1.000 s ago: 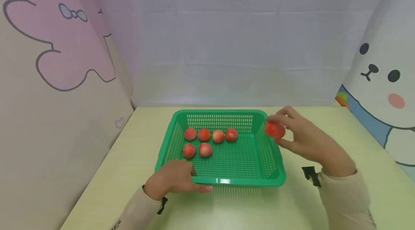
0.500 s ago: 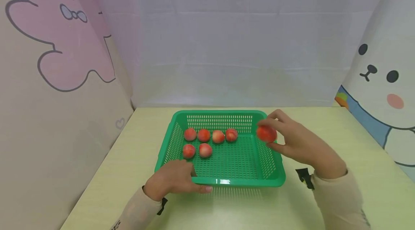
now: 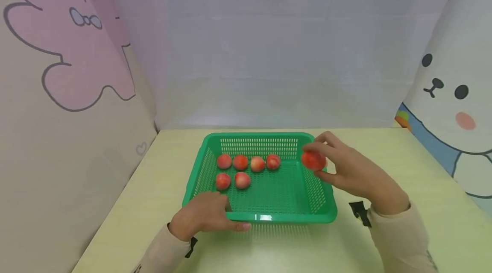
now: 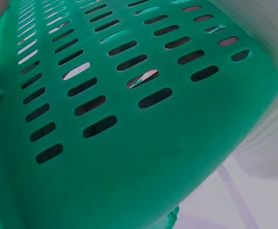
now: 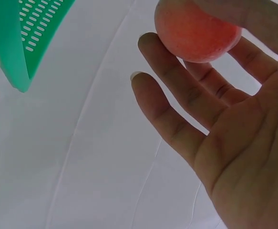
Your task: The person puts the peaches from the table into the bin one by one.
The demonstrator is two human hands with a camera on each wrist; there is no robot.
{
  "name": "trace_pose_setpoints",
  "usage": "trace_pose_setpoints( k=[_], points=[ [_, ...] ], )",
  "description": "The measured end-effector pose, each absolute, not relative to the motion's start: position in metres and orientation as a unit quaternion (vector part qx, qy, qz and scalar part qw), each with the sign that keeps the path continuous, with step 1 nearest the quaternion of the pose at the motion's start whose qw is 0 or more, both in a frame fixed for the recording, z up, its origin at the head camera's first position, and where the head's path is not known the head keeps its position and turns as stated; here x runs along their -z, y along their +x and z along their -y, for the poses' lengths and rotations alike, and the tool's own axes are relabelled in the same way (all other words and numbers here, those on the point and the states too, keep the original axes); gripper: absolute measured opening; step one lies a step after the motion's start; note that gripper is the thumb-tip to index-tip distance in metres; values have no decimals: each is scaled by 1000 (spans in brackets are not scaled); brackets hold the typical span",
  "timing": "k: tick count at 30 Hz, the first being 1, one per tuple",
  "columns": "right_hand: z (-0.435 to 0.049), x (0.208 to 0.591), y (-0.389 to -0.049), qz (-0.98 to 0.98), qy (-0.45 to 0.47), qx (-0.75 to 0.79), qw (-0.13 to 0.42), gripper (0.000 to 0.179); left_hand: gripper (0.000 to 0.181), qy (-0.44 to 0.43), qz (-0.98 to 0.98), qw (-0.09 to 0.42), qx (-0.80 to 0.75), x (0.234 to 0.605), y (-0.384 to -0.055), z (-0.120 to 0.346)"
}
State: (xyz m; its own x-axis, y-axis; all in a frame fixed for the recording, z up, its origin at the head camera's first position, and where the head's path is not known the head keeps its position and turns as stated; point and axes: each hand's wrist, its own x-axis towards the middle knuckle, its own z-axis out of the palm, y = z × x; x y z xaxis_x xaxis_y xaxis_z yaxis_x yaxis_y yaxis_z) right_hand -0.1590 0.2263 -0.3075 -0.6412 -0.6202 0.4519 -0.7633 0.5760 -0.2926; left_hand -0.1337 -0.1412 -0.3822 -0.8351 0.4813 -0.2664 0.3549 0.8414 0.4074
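My right hand point(image 3: 349, 170) pinches a red peach point(image 3: 313, 160) between thumb and fingers, above the right side of a green plastic basket point(image 3: 292, 218). From below, the right wrist view shows this peach point(image 5: 196, 33) resting against the fingers. My left hand point(image 3: 203, 213) grips the basket's front rim near its left corner, thumb outside and fingers over the inside. Several peaches lie in the basket: a row along the back, with one peach point(image 3: 240, 162) among them, and two nearer ones, including a paler peach point(image 3: 242, 180). The slotted basket wall point(image 4: 129, 162) fills most of the left wrist view.
The basket stands on a pale yellow table point(image 3: 161, 170). Behind the table hangs a white cloth point(image 3: 246, 51). Walls with cartoon animals rise on the left and right, the left wall point(image 3: 77, 145) running along the table's edge.
My right hand has carried the peach left, from the basket's right rim to over its inside, slowing in the last half second. My left hand keeps its grip on the rim.
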Motion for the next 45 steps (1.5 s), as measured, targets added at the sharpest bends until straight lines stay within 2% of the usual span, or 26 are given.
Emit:
trace_pose_setpoints(
  k=[10, 20, 27, 36, 45],
  points=[
    [-228, 306, -156, 869, 400, -240, 167, 63, 69, 207, -947, 186, -163, 386, -132, 142],
    [-213, 296, -156, 846, 438, -254, 167, 73, 66, 219, -942, 182, -177, 383, -131, 140],
    [-195, 281, -162, 840, 456, -240, 172, 67, 65, 223, -941, 179, -179, 382, -132, 139],
    [-173, 273, -174, 853, 445, -245, 121, 47, 65, 221, -941, 181, -180, 381, -133, 140],
    [-157, 275, -190, 860, 440, -246, 76, 43, 58, 224, -940, 185, -178, 382, -133, 140]
  ],
)
